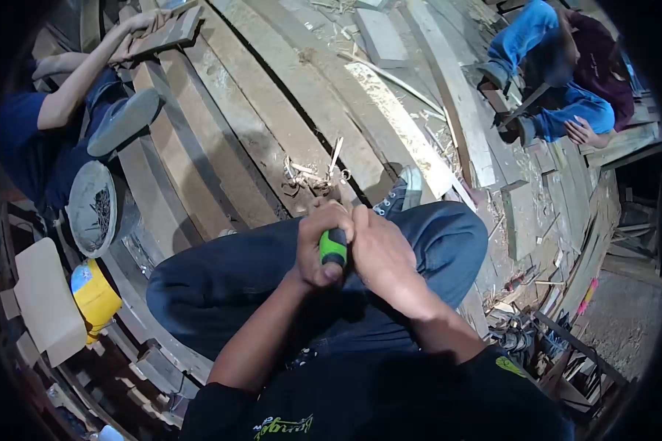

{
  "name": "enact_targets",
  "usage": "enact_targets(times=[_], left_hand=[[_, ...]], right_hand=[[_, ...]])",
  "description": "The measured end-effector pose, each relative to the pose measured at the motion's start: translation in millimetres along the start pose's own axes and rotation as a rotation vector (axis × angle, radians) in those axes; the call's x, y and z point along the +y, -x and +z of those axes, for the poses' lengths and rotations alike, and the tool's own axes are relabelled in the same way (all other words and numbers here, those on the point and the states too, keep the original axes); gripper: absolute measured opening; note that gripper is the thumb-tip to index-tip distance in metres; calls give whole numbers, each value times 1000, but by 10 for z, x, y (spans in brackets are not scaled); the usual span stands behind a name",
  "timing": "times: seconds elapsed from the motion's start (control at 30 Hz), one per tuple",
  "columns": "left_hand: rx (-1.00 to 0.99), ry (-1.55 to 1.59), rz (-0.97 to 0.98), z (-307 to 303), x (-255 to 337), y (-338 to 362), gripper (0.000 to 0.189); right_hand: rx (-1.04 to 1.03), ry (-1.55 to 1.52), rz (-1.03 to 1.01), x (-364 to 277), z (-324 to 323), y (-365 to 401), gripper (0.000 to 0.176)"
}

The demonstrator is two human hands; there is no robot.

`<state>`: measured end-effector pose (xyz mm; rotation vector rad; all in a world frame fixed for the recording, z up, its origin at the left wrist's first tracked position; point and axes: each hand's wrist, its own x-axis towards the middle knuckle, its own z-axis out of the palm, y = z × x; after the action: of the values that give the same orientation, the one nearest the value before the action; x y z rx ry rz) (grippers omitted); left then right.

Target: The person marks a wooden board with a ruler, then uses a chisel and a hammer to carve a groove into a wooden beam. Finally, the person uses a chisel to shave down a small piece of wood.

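My left hand (321, 239) is wrapped round a green and black handle (333, 247), its thumb along the near end. Close against it on the right is my right hand (381, 253), fingers bent and pointing away from me. Whatever the right fingers hold is hidden. Both hands are above my crossed legs in dark trousers. Just beyond them, curled wood shavings (305, 176) lie on the planks (272, 110).
At the upper left a co-worker (59, 110) holds a board (165, 37). Another person (566, 81) sits at the upper right. A bucket of nails (95, 209) and a yellow container (95, 298) stand left. Tangled cables (518, 342) lie right.
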<state>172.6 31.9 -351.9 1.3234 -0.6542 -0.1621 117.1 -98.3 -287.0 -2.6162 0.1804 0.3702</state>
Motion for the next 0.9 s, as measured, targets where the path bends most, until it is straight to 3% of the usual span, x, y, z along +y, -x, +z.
enact_targets(times=[0.2, 0.27, 0.33, 0.37, 0.5, 0.53, 0.6, 0.67, 0.73, 0.8, 0.83, 0.87, 0.9], left_hand=[[62, -31, -18, 31, -9, -96, 78], [21, -17, 33, 19, -1, -114, 81], [131, -44, -21, -2, -266, -86, 81], [114, 32, -109, -7, -285, -96, 81], [102, 98, -144, 54, -286, -130, 79], [128, 84, -75, 10, -345, -127, 72], [379, 243, -207, -84, -342, -255, 64], [458, 371, -78, -341, -256, -439, 59], [460, 519, -157, -590, 148, -675, 57], [520, 367, -132, -831, 358, -840, 47], [549, 250, -313, -958, 528, -904, 35], [550, 252, -307, -1023, 733, -972, 35], [430, -17, -344, -1071, 936, -1034, 35]], right_hand=[[3, 64, 4, -17, -20, -42, 16], [12, 147, -33, 17, 55, -18, 25], [14, 144, -85, 34, 58, -30, 29], [-2, 167, -80, 26, 66, -33, 28], [15, 130, -41, 36, 56, -23, 27], [23, 131, -44, 40, 70, -24, 27], [36, 53, -7, 45, 56, -66, 20], [42, 40, -24, 74, -49, -76, 23], [78, 42, -16, 100, -270, -119, 23], [125, 78, -62, 117, -651, -166, 18], [140, 80, -84, 138, -825, -251, 18], [150, 83, -105, 159, -976, -371, 17], [151, 63, -132, 175, -1112, -525, 19]])
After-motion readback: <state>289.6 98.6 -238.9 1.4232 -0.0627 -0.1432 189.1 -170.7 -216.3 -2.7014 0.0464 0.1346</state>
